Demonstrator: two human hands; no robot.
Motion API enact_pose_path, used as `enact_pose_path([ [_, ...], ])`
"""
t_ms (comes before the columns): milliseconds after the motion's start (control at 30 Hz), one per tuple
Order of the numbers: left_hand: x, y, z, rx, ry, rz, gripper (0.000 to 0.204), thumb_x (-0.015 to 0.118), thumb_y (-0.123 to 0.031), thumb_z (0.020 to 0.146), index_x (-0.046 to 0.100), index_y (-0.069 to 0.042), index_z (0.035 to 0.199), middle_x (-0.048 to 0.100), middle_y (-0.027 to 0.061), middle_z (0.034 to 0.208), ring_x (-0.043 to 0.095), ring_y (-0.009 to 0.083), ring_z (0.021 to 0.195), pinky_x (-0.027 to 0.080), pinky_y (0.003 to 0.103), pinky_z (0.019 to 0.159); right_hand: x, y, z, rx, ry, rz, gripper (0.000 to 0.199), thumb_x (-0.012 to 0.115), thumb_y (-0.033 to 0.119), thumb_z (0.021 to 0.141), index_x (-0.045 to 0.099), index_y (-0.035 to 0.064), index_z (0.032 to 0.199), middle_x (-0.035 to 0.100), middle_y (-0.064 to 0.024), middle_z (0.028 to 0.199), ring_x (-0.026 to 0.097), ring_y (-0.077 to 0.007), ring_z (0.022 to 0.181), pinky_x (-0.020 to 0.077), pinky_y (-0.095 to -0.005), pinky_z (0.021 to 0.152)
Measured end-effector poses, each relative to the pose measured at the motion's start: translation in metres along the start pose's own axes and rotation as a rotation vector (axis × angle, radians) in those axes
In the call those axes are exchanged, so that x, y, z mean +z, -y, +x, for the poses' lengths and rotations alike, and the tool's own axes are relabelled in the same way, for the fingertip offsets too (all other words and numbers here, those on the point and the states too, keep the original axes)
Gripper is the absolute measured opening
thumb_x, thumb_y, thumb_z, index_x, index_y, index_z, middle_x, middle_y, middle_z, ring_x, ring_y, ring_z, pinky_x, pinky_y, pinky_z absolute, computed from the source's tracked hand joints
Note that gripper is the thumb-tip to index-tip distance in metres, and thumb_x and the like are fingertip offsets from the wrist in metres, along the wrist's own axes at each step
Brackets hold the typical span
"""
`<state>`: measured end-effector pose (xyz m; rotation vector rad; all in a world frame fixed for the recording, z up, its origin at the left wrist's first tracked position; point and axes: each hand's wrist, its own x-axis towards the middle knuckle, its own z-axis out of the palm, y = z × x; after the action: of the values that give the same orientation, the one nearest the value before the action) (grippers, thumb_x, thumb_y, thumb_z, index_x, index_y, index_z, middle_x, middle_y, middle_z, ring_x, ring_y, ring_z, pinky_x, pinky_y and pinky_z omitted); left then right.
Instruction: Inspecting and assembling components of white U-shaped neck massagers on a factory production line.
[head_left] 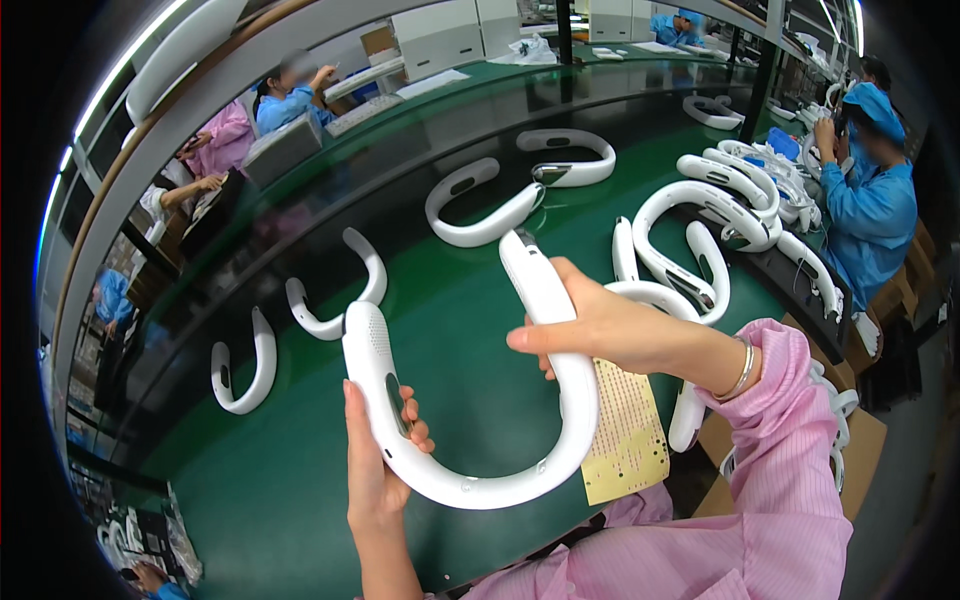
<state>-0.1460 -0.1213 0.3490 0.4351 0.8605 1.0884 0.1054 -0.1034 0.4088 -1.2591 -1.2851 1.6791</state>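
Held up over the green table point(300, 480) is a white U-shaped neck fan point(480, 492), its two arms pointing away from me. My left hand point(378, 470) grips its left arm, with the fingers wrapped round to the inner side by a grey oval panel. My right hand point(600, 325) is closed on the right arm, thumb across the top and fingers underneath. The tip of that arm shows a dark opening. Partly behind the right arm lies a yellow printed sheet point(628, 430) at the table's near edge.
Several similar neck fans stand along the far side, one point(245, 370) at left and one point(572, 165) at the back. More fans point(690, 215) are piled at right on a black tray point(830, 315). A co-worker in blue point(870, 200) sits beyond them. A dark conveyor belt point(360, 190) runs behind.
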Motion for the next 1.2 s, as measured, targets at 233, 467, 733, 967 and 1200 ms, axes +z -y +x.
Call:
enact_pose_path([
  [233, -0.013, 0.005, 0.055, 0.145, 0.122, -0.057, 0.048, 0.039, -0.043, 0.094, 0.044, -0.003, 0.119, 0.055, 0.0094, 0.106, 0.055, 0.0171, 0.084, 0.049, 0.030, 0.074, -0.021, -0.014, 0.061, 0.046, -0.183, 0.253, 0.052, 0.061, 0.012, 0.076, 0.028, -0.0007, 0.114, 0.045, -0.0098, 0.083, 0.054, -0.0160, 0.062, 0.0514, -0.0299, 0.057],
  [467, -0.004, 0.044, 0.092, 0.152, 0.132, 0.188, 0.054, 0.042, -0.039, 0.094, 0.036, 0.001, 0.130, 0.039, 0.0133, 0.132, 0.038, 0.0257, 0.121, 0.031, 0.041, 0.103, -0.034, -0.035, 0.179, -0.083, -0.468, 0.733, 0.036, 0.054, 0.021, 0.085, 0.039, -0.0021, 0.108, 0.048, -0.0142, 0.098, 0.055, -0.0272, 0.088, 0.0494, -0.0429, 0.081],
  [733, -0.035, 0.060, 0.111, 0.148, 0.045, 0.508, 0.021, 0.045, -0.009, 0.092, 0.055, 0.004, 0.106, 0.057, 0.0119, 0.104, 0.058, 0.0177, 0.092, 0.049, 0.030, 0.081, -0.106, -0.038, 0.237, 0.194, -0.435, -0.165, 0.024, 0.051, 0.010, 0.081, 0.057, -0.0122, 0.088, 0.063, -0.0229, 0.077, 0.065, -0.0323, 0.074, 0.0564, -0.0423, 0.069],
  [967, -0.042, 0.081, 0.113, 0.396, 0.117, 0.861, 0.013, 0.050, -0.004, 0.087, 0.063, 0.000, 0.089, 0.062, 0.0081, 0.086, 0.063, 0.0136, 0.073, 0.052, 0.025, 0.063, -0.293, -0.090, 0.263, -0.112, -0.945, -1.539, 0.039, 0.068, 0.011, 0.062, 0.053, 0.0044, 0.098, 0.057, -0.0116, 0.102, 0.052, -0.0297, 0.102, 0.0424, -0.0445, 0.087],
  [1200, -0.040, 0.071, 0.106, 0.426, 0.120, 1.067, 0.011, 0.053, -0.006, 0.085, 0.063, -0.003, 0.089, 0.063, 0.0073, 0.087, 0.064, 0.0159, 0.073, 0.051, 0.026, 0.063, -0.311, -0.092, 0.253, -0.074, -0.826, -1.669, 0.039, 0.073, 0.020, 0.067, 0.053, 0.0110, 0.099, 0.052, -0.0121, 0.099, 0.053, -0.0294, 0.094, 0.0406, -0.0428, 0.084],
])
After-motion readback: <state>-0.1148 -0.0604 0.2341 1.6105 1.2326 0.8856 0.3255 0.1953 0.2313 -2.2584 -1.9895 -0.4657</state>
